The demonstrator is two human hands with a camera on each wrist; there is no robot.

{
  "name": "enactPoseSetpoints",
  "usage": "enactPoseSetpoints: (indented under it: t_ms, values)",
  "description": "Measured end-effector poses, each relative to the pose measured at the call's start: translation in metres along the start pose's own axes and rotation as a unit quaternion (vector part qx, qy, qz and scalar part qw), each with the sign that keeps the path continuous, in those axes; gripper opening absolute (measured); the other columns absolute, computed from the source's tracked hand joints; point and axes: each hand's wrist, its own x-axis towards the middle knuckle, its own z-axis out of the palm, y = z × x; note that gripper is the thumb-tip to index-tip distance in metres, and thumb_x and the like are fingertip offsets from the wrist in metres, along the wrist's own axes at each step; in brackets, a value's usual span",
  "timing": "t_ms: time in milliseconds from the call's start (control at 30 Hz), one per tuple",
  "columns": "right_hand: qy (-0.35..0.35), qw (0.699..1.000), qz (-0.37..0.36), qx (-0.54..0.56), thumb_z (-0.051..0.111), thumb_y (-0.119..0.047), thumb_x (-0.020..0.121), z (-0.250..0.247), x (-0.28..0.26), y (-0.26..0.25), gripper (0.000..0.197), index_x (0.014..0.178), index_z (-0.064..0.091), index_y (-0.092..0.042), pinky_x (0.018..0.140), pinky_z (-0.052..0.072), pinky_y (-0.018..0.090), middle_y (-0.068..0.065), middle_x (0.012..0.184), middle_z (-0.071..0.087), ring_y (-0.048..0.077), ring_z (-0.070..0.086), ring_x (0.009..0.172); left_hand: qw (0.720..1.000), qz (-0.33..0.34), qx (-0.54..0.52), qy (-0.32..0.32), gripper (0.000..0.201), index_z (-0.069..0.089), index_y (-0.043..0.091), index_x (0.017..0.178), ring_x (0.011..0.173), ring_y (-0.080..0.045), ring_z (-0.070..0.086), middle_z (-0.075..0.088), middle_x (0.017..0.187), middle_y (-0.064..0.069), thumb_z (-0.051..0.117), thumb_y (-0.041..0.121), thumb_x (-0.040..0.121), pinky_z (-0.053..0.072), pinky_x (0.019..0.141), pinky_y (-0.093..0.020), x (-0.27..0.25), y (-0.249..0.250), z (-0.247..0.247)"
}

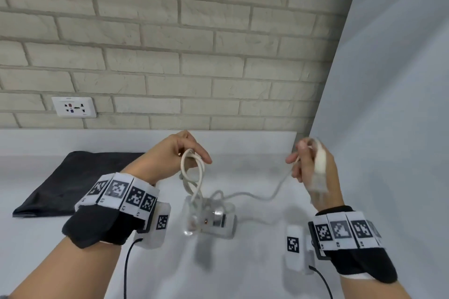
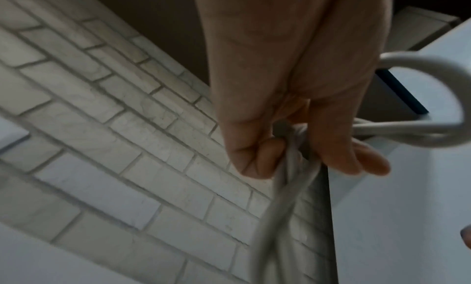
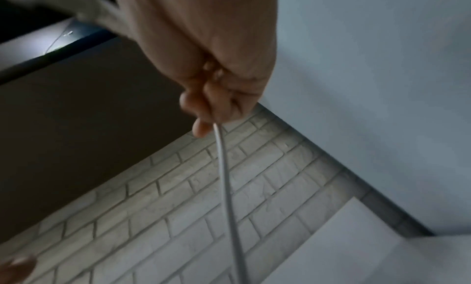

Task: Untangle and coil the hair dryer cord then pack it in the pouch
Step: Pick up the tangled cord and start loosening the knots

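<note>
A white hair dryer (image 1: 211, 219) lies on the white counter (image 1: 243, 262) between my wrists. Its white cord (image 1: 255, 195) rises from it in two directions. My left hand (image 1: 181, 155) is raised above the dryer and grips hanging loops of cord (image 1: 192, 172); in the left wrist view the loops of cord (image 2: 290, 179) pass between thumb and fingers of the left hand (image 2: 300, 147). My right hand (image 1: 313, 165) is raised at the right, gripping the white plug (image 1: 319, 165) and the cord end. The right wrist view shows the cord (image 3: 226, 187) running down from the right hand (image 3: 211, 107). A black pouch (image 1: 73, 179) lies flat at the left.
A brick wall (image 1: 170, 43) with a white socket plate (image 1: 74, 107) stands behind the counter. A plain white wall (image 1: 388, 104) closes the right side. Black cables run from my wrist cameras near the front edge.
</note>
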Motion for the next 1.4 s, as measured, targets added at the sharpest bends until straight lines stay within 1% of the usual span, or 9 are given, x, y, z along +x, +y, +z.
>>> enactPoseSetpoints:
  t_ms: [133, 300, 400, 533, 667, 933, 1100, 1200, 1400]
  values:
    - [-0.129, 0.990, -0.046, -0.031, 0.042, -0.003, 0.094, 0.002, -0.007, 0.021, 0.030, 0.087, 0.060, -0.025, 0.070, 0.049, 0.015, 0.004, 0.095, 0.061, 0.000, 0.061, 0.076, 0.994, 0.051, -0.002, 0.098, 0.047, 0.071, 0.048, 0.064, 0.075, 0.002, 0.050, 0.049, 0.078, -0.001, 0.073, 0.001, 0.069, 0.044, 0.077, -0.010, 0.003, -0.005, 0.005]
    - [-0.314, 0.930, -0.059, -0.179, 0.036, 0.009, 0.091, 0.007, -0.015, 0.035, 0.050, 0.110, 0.059, -0.031, 0.094, 0.026, -0.004, -0.013, 0.131, 0.045, -0.005, 0.041, 0.120, 0.969, 0.096, -0.109, 0.199, 0.044, 0.074, 0.039, 0.067, 0.094, -0.045, 0.056, 0.054, 0.098, -0.042, 0.065, -0.004, 0.074, 0.051, 0.089, -0.035, 0.003, -0.007, 0.014]
    - [-0.353, 0.901, -0.002, -0.250, 0.040, -0.004, 0.095, 0.011, -0.019, 0.038, 0.037, 0.116, 0.061, -0.026, 0.078, 0.035, 0.000, -0.009, 0.128, 0.048, 0.005, 0.052, 0.099, 0.954, 0.138, -0.145, 0.222, 0.043, 0.074, 0.036, 0.067, 0.082, -0.015, 0.061, 0.056, 0.088, -0.026, 0.060, -0.004, 0.072, 0.051, 0.078, -0.017, 0.001, -0.007, 0.016]
    - [-0.220, 0.954, 0.020, -0.204, 0.053, -0.031, 0.090, 0.023, -0.020, 0.014, 0.017, 0.094, 0.067, -0.023, 0.061, 0.050, 0.024, -0.005, 0.086, 0.064, 0.017, 0.062, 0.052, 0.949, 0.161, -0.155, 0.222, 0.052, 0.074, 0.035, 0.061, 0.075, 0.002, 0.055, 0.048, 0.081, -0.005, 0.064, -0.015, 0.070, 0.050, 0.075, -0.012, 0.002, -0.001, 0.026]
    - [-0.128, 0.987, 0.049, -0.081, 0.060, -0.040, 0.083, 0.039, -0.016, -0.004, 0.025, 0.082, 0.058, -0.015, 0.040, 0.042, 0.021, 0.010, 0.083, 0.065, 0.012, 0.058, 0.046, 0.959, 0.189, -0.126, 0.168, 0.043, 0.074, 0.035, 0.062, 0.076, -0.001, 0.054, 0.049, 0.083, -0.002, 0.071, -0.007, 0.067, 0.051, 0.073, -0.014, -0.001, -0.002, 0.039]
    - [-0.019, 0.991, 0.095, 0.092, 0.048, -0.007, 0.092, 0.047, 0.000, 0.007, 0.013, 0.101, 0.047, -0.016, 0.051, 0.054, 0.022, 0.011, 0.083, 0.060, 0.013, 0.064, 0.063, 0.964, 0.257, 0.054, 0.030, 0.005, 0.071, 0.020, 0.066, 0.073, -0.002, 0.050, 0.049, 0.079, 0.008, 0.072, 0.017, 0.070, 0.049, 0.063, -0.026, -0.008, -0.014, 0.059]
    - [-0.102, 0.981, 0.104, 0.125, 0.042, 0.008, 0.091, 0.040, -0.001, 0.006, 0.018, 0.093, 0.057, -0.002, 0.064, 0.055, 0.014, 0.012, 0.086, 0.060, 0.012, 0.065, 0.069, 0.941, 0.147, 0.274, -0.135, 0.030, 0.073, 0.023, 0.094, 0.088, 0.008, 0.036, 0.044, 0.098, 0.009, 0.057, 0.002, 0.080, 0.031, 0.076, -0.007, -0.005, -0.016, 0.060]
    - [-0.120, 0.978, 0.110, 0.134, 0.041, 0.010, 0.090, 0.042, -0.007, 0.008, 0.020, 0.098, 0.057, 0.001, 0.066, 0.055, 0.015, 0.010, 0.085, 0.061, 0.010, 0.066, 0.069, 0.951, 0.052, 0.167, -0.256, 0.065, 0.063, 0.021, 0.111, 0.091, 0.001, 0.051, 0.049, 0.103, 0.012, 0.034, -0.019, 0.068, 0.040, 0.093, -0.015, -0.004, -0.004, 0.053]
    - [-0.157, 0.968, 0.108, 0.165, 0.042, 0.011, 0.089, 0.044, -0.015, -0.001, 0.020, 0.089, 0.058, -0.002, 0.066, 0.055, 0.016, 0.011, 0.085, 0.062, 0.006, 0.067, 0.067, 0.999, -0.031, 0.006, 0.040, 0.005, 0.061, 0.020, 0.089, 0.065, -0.013, 0.053, 0.057, 0.076, 0.004, 0.056, 0.018, 0.089, 0.049, 0.071, -0.032, 0.014, 0.002, 0.075]
